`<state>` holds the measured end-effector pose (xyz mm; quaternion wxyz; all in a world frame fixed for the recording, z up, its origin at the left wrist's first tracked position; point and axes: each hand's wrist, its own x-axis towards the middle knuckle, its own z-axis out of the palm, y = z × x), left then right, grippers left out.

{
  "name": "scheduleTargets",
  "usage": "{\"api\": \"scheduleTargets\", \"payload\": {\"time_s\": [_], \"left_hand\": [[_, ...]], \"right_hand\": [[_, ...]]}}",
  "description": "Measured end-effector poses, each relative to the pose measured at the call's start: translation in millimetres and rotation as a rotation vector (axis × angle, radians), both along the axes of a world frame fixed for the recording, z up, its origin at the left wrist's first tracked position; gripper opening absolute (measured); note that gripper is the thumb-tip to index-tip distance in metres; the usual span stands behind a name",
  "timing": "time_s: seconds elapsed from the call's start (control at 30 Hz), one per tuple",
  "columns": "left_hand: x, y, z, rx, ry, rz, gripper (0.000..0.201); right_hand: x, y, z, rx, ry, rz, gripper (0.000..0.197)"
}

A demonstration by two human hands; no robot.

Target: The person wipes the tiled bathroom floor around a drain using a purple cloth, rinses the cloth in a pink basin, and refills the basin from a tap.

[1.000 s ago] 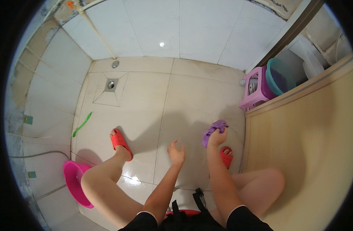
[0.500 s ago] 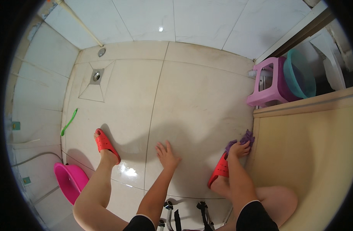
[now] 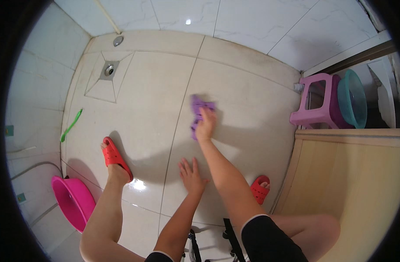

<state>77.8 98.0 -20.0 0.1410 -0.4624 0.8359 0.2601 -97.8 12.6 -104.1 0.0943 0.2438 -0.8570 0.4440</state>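
right hand (image 3: 205, 126) pressed purple cloth (image 3: 197, 114) onto floor tile (image 3: 248, 100), arm far out | left hand (image 3: 191, 174) splayed flat, empty, bracing | risk: wet tile (glare by sandal (image 3: 115, 156)) might let the bracing palm slip

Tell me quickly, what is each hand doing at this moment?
Left hand: open, fingers spread, palm flat on the floor tile, holding nothing.
Right hand: pressed down on a purple cloth on the floor.
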Motion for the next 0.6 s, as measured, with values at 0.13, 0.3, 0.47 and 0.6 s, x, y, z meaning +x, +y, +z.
{"api": "scheduleTargets", "payload": {"time_s": [0.13, 0.3, 0.47, 0.6], "left_hand": [[0, -1, -1, -0.064, 0.024, 0.01, 0.106], [-1, -3, 4, 0.021, -0.113, 0.033, 0.109], [-7, 0, 6, 0.023, -0.085, 0.027, 0.107], [-5, -1, 4, 0.01, -0.109, 0.036, 0.108]], "right_hand": [[-6, -27, 32, -0.314, -0.215, -0.032, 0.044], [-86, 128, 78, -0.37, -0.199, -0.457, 0.042], [-133, 283, 37, -0.008, -0.122, -0.871, 0.039], [-136, 250, -6, 0.301, -0.034, -0.981, 0.035]]}}
